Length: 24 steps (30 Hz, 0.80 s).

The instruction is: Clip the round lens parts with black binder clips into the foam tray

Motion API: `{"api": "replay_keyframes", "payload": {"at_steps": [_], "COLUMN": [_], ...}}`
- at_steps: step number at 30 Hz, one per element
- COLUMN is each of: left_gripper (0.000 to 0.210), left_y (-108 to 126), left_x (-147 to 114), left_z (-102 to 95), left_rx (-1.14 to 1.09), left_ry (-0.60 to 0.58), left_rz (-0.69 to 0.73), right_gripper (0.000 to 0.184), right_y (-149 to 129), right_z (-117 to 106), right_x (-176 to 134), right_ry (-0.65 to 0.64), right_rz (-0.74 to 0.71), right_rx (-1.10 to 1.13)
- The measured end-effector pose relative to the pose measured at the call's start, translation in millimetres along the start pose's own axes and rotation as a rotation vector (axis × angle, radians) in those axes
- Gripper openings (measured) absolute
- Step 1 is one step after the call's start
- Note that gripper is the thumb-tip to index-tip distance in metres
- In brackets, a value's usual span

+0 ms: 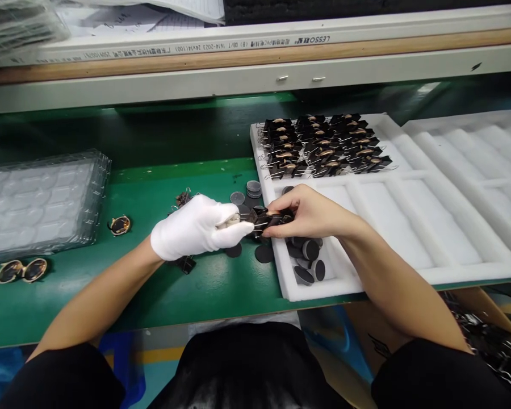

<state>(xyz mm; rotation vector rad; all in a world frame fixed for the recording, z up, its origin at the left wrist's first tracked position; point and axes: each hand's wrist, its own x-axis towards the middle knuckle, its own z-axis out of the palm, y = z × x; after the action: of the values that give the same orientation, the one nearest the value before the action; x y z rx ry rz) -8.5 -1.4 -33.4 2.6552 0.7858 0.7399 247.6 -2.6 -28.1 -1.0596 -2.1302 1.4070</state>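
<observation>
**As a white-gloved left hand (200, 227) and a bare right hand (306, 213) are meeting, a black metal binder clip (259, 218) is sitting between them**

While the person's black-clothed torso (242, 369) is filling the bottom centre of the frame, a brown cardboard box (366, 329) is standing at the lower right, loose silver-handled black clips (489, 341) showing beside it. A glossy green tabletop (221, 301) is stretching across the middle. Right of centre, a white foam tray with compartments (313, 292) is holding flat round black discs (310, 250) in its near corner.

At mid-frame, by that tray's left edge, the binder clip is being gripped from both sides. The left hand is closing thumb and fingers around its silver wire handles; the right hand is pinching its dark body, thumb and fingers nearly together. Whether another piece is being held there, I cannot tell.

A pair of round gold-rimmed dark lenses (34, 270) is lying at the lower left, below a stack of clear plastic trays (38, 204). Beyond the hands, rows of black clips with gold pieces (323, 147) are filling the foam tray's far section. Across the top, a white printed ledge (174, 51) is running, with papers (140, 17) lying behind it.
</observation>
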Motion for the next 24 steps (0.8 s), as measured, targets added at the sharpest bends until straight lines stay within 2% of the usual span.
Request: {"api": "replay_keyframes", "payload": {"at_steps": [3, 5, 8, 10, 13, 14, 16, 18, 20, 21, 22, 24], "left_gripper": [0.045, 0.046, 0.046, 0.060, 0.070, 0.067, 0.057, 0.049, 0.044, 0.043, 0.043, 0.044], "left_y": [0.7, 0.2, -0.6, 0.9, 6.0, 7.7, 9.6, 9.0, 6.8, 5.7, 4.9, 4.5], "left_x": [0.3, 0.7, 2.0, 3.5, 6.7, 7.6, 8.6, 8.4, 7.4, 6.8, 6.3, 5.3], "left_z": [-2.6, -7.4, -13.5, -13.1, -8.1, -7.0, -7.3, -10.4, -13.9, -15.0, -15.4, -14.2], "left_rx": [-0.032, -0.075, -0.211, -0.380, -0.583, -0.607, -0.603, -0.554, -0.475, -0.430, -0.386, -0.317], "left_ry": [-0.035, -0.111, -0.271, -0.322, -0.326, -0.312, -0.237, -0.151, -0.114, -0.113, -0.116, -0.124], "left_rz": [-0.055, -0.144, -0.351, -0.534, -0.711, -0.715, -0.681, -0.635, -0.591, -0.571, -0.556, -0.540], "right_gripper": [0.017, 0.017, 0.017, 0.011, 0.018, 0.021, 0.030, 0.063, 0.091, 0.092, 0.084, 0.055], "right_y": [0.2, 3.1, 11.8, 18.4, 24.4, 24.7, 23.0, 19.7, 17.1, 16.4, 16.2, 16.1], "right_z": [0.3, 1.1, 5.7, 11.2, 18.3, 18.8, 16.1, 9.8, 4.1, 2.7, 2.7, 5.9], "right_x": [-0.3, -0.1, 1.5, 3.3, 4.9, 4.7, 3.1, 1.0, 0.2, 0.6, 1.5, 4.7], "right_ry": [0.009, 0.053, 0.223, 0.371, 0.551, 0.601, 0.680, 0.660, 0.536, 0.462, 0.406, 0.354], "right_rz": [-0.006, -0.029, -0.161, -0.322, -0.558, -0.603, -0.599, -0.533, -0.452, -0.411, -0.367, -0.279], "right_rx": [-0.003, -0.029, -0.198, -0.402, -0.736, -0.819, -0.886, -0.774, -0.531, -0.399, -0.289, -0.169]}}
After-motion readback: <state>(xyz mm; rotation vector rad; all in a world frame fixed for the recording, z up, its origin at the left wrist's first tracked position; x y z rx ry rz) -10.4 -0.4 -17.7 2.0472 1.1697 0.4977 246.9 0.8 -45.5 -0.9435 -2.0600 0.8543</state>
